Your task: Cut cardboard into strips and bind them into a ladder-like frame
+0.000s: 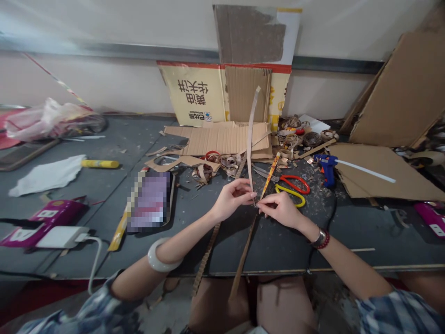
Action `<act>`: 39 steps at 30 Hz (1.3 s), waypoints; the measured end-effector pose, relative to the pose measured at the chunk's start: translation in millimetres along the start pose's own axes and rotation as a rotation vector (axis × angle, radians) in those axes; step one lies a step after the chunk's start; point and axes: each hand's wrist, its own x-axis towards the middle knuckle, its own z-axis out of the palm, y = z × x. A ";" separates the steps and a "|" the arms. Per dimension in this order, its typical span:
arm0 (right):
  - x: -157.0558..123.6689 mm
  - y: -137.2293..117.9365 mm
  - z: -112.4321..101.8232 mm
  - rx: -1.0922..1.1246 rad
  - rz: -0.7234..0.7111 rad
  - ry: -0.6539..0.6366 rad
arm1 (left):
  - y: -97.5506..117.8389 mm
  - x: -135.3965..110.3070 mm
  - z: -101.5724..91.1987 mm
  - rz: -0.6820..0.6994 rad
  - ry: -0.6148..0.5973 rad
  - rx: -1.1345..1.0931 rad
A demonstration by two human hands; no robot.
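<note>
My left hand (pixel 233 199) is closed, its thumb and fingertips pinching a long thin cardboard strip (pixel 250 139) that stands up and bends slightly to the right at its top. Close beside it, my right hand (pixel 282 209) is also closed in a pinch at the strips' meeting point. From there a yellow-and-red patterned strip (pixel 270 175) slants up, and a brown strip (pixel 245 255) hangs down past the table edge. How the strips join is hidden by my fingers. A corrugated strip (pixel 207 255) passes beneath my left wrist. Scissors (pixel 294 182) with red and yellow handles lie just beyond my right hand.
A blue glue gun (pixel 326 169) with a white stick lies at right, beside flat cardboard (pixel 375 171). Coiled cardboard scraps (pixel 231 162) sit behind my hands. A phone (pixel 151 202), a yellow tube (pixel 100 163) and a purple power strip (pixel 52 218) lie at left.
</note>
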 end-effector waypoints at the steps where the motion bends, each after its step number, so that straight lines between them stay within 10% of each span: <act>1: 0.0 0.2 0.2 -0.029 -0.018 -0.002 | 0.3 -0.4 0.6 -0.006 -0.003 -0.002; 16: 1.1 -0.9 -2.6 0.232 0.118 -0.044 | -0.8 0.3 -0.2 0.031 -0.010 -0.014; 39: -0.7 1.3 -0.5 -0.030 -0.013 -0.001 | 0.1 -1.0 1.4 -0.005 0.027 0.004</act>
